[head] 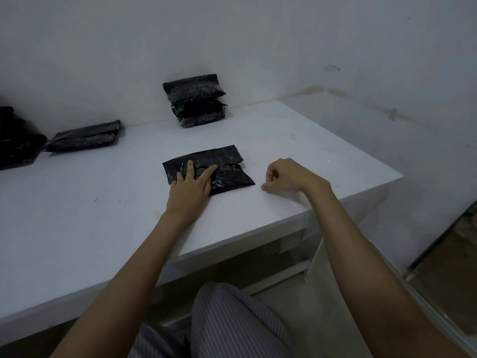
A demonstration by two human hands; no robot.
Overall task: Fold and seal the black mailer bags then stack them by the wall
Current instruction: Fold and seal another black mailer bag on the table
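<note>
We're sealing now: our left hand [189, 183] presses flat-fingered on the folded glossy black plastic mailer bag [209, 167] mid-table [77, 215], right hand [284, 175] curled empty beside it; next, lift it onto the far stack of black mailers [197, 100] by the wall.

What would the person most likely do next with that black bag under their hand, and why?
Probably lift the folded mailer bag and set it on the stack by the wall. The left hand presses flat on its folded flap, which looks closed, while the right hand rests curled and empty beside it. I cannot tell if the seal has fully stuck.
</note>
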